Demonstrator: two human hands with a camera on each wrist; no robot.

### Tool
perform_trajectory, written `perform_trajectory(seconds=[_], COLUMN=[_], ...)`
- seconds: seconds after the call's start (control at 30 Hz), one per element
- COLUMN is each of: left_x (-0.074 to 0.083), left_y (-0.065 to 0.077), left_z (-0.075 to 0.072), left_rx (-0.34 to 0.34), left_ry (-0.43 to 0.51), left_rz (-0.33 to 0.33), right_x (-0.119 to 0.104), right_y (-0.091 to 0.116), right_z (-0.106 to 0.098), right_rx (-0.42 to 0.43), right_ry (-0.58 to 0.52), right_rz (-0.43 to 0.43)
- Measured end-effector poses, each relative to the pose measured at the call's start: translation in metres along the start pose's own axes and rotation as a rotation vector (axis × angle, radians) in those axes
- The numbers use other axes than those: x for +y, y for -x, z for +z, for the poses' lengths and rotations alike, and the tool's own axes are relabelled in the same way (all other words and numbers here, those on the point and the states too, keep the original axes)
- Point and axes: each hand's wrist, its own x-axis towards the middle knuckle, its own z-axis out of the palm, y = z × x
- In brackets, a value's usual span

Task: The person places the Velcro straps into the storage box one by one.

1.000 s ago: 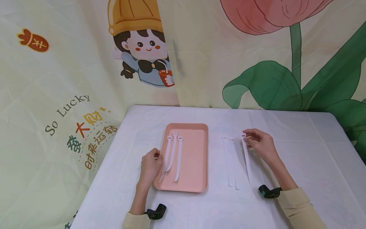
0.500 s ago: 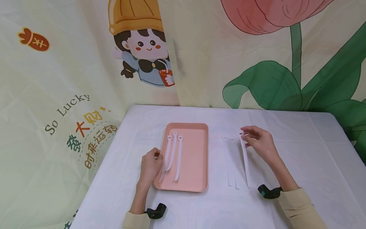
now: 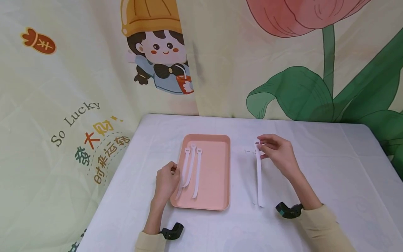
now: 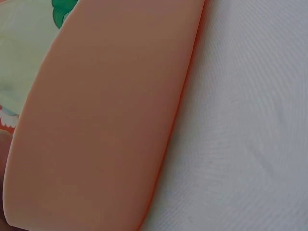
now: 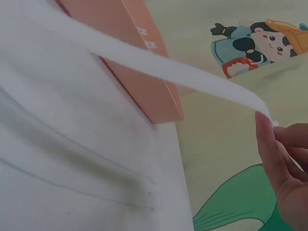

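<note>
My right hand (image 3: 278,154) pinches a white cable strap (image 3: 259,175) by its slotted head, and the strap hangs down over the table. In the right wrist view, the held strap (image 5: 159,67) stretches from the thumb and fingertips (image 5: 263,127) across the picture. My left hand (image 3: 167,180) grips the left rim of a pink tray (image 3: 215,175), whose outer wall fills much of the left wrist view. Inside the tray several white straps (image 3: 197,175) lie side by side, heads toward the back. Another white strap (image 3: 252,182), faint against the cloth, lies right of the tray.
A white cloth covers the table (image 3: 330,168). Behind it hangs a printed curtain (image 3: 220,70) with a cartoon figure and a large flower. Black wrist cameras (image 3: 172,231) sit on both wrists.
My right hand has carried the strap left and slightly up, toward the tray, so it now overlaps the straps lying on the table. My left hand stays at the tray's rim.
</note>
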Motion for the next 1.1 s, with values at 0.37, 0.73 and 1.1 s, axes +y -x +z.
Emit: perform_trajectory(seconds=[0.37, 0.73, 1.1], left_x=[-0.001, -0.003, -0.007], left_y=[-0.001, -0.001, -0.002], left_z=[0.0, 0.002, 0.004], left_rx=[0.003, -0.001, 0.002], left_ry=[0.006, 0.015, 0.012], left_rz=[0.004, 0.002, 0.005], right_x=[-0.023, -0.034, -0.03], right_y=[-0.01, -0.018, -0.029], right_z=[0.038, 0.077, 0.105], right_rx=[0.002, -0.021, -0.052], right_ry=[-0.076, -0.155, -0.248], right_rz=[-0.028, -0.004, 0.04])
